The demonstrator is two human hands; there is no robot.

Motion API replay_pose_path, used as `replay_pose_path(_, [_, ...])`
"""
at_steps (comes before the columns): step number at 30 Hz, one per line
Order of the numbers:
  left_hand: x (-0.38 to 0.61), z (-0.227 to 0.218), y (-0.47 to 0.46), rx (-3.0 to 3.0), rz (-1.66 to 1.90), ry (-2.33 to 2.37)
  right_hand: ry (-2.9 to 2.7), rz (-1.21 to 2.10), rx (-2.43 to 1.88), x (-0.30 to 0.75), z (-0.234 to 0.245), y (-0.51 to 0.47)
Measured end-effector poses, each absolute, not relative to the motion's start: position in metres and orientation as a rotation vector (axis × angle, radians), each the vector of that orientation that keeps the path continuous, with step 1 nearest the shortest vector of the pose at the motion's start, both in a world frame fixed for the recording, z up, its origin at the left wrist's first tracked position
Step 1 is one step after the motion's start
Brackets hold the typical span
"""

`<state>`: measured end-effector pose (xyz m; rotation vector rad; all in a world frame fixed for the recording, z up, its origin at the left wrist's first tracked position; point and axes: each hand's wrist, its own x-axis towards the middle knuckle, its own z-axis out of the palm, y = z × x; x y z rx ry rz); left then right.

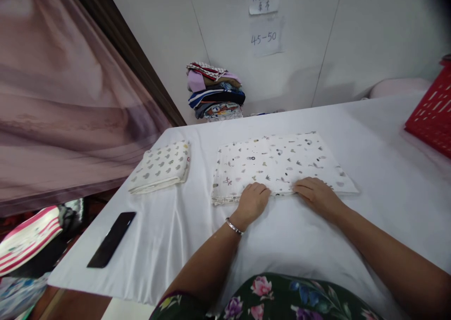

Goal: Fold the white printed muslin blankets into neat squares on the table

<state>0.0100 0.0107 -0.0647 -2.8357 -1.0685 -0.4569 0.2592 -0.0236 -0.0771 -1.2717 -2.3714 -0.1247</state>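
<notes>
A white cloth (pixel 278 162) printed with small grey and brown figures lies folded into a flat, wide rectangle in front of me. My left hand (pixel 254 199) rests on its near edge, left of the middle, fingers close together and pointing forward and right. My right hand (pixel 319 195) lies on the same edge further right, its fingers stretched out to the left over the fabric. A gap separates the two hands. Both thumbs are hidden from view, and the cloth stays flat beneath the fingers.
A smaller folded cloth (pixel 162 166) with grey prints sits on the left of the white-covered table (pixel 197 245). Nearer is a black phone-like slab (pixel 112 239). Folded textiles (pixel 216 94) are stacked beyond the far edge. A red basket (pixel 433 108) stands right; a pink curtain (pixel 70 99) hangs left.
</notes>
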Motion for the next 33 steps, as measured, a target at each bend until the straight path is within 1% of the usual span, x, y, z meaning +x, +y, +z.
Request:
replay_pose_path(13, [0.008,-0.063,0.006,-2.918,-0.529,-1.064,-2.38,-0.007,-1.257,0.26,-0.075,-0.025])
replay_pose_path(21, [0.006,-0.064,0.01,-2.896,-0.581,-1.049,-2.319,0.009,-1.202,0.262,-0.076,-0.026])
replay_pose_path(27, [0.008,-0.062,0.01,-2.921,-0.589,-1.068,-2.233,0.148,-1.27,0.258,-0.068,-0.029])
replay_pose_path(33, [0.012,-0.062,0.01,-2.915,-0.611,-1.117,-2.239,0.125,-1.308,0.246,-0.066,-0.026])
